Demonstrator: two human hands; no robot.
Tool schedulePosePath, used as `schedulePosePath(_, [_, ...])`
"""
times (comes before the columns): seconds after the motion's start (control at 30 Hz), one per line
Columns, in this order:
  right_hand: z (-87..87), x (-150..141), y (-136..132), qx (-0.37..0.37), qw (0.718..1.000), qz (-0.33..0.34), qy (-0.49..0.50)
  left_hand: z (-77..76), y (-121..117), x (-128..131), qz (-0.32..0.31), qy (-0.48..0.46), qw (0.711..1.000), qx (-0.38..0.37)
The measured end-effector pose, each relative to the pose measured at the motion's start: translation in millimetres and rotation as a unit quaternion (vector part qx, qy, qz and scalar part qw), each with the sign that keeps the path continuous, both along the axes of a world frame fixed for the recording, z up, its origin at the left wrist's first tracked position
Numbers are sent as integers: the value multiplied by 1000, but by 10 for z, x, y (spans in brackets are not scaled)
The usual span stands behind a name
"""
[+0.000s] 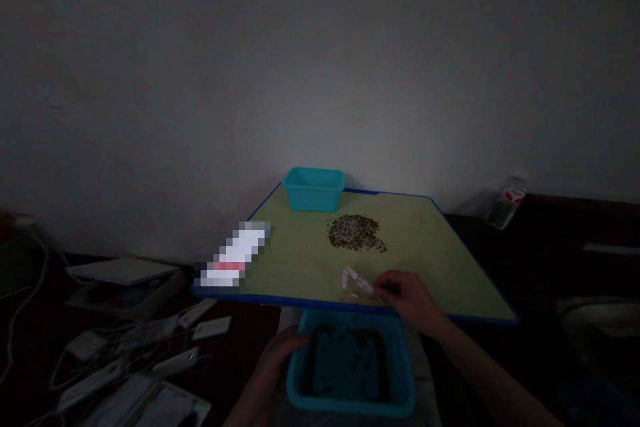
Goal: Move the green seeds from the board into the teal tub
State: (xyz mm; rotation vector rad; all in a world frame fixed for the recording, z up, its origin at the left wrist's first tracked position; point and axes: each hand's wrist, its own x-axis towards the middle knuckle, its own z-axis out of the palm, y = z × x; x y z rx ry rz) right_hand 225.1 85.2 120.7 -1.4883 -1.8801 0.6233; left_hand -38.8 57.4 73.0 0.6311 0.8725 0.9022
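My left hand (277, 357) grips the left side of a turquoise plastic tub (350, 407), its thumb over the rim. The tub is below the table's front edge, with dark bits scattered on its bottom. At the front of the table, my right hand (411, 297) has its fingers drawn together in a pinch. Its fingertips meet the right end of some small pinkish-white pieces (356, 280), perhaps part of a clear wrapper; what the fingers hold is hidden. Farther back lies a loose pile of small brown and pale grains (353, 232), with a few pale ones (307, 253) to its left.
A second turquoise tub (314, 197) stands at the back left of the blue-edged table (440, 260). A blurred-out white object (235, 260) lies along the left edge. A plastic bottle (507, 203) leans at right. Cables and white adapters (175, 360) clutter the lower left.
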Motion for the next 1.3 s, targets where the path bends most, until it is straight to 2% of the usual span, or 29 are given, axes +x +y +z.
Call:
schedulePosePath(0.13, [4, -14, -38, -18, 1000, 14, 3, -16, -9, 3, -20, -10, 1000, 16])
schedulePosePath(0.27, [-2, 62, -10, -13, 1000, 1, 15, -34, -18, 5, 31, 10, 999, -31])
schedulePosePath(0.4, [10, 363, 84, 30, 997, -72, -6, 21, -26, 2, 33, 11, 999, -38])
schedulePosePath(0.53, [8, 778, 172, 78, 979, -174, -76, 48, -23, 3, 7, 10, 1000, -21])
schedulePosePath(0.67, [-44, 1017, 181, 87, 969, -206, -109, 19, -23, 31, -16, -20, 1000, -4])
schedulePosePath(0.8, [-84, 1007, 177, 90, 966, -211, -117, 10, -27, 45, 6, -2, 1000, -1])
schedulePosePath(1.07, [-64, 875, 290, 100, 970, -184, -123, 25, -17, 32, -11, -23, 1000, 2])
schedulePosePath(1.3, [-66, 878, 325, 102, 967, -195, -132, -59, -3, 22, -16, -13, 1000, 16])
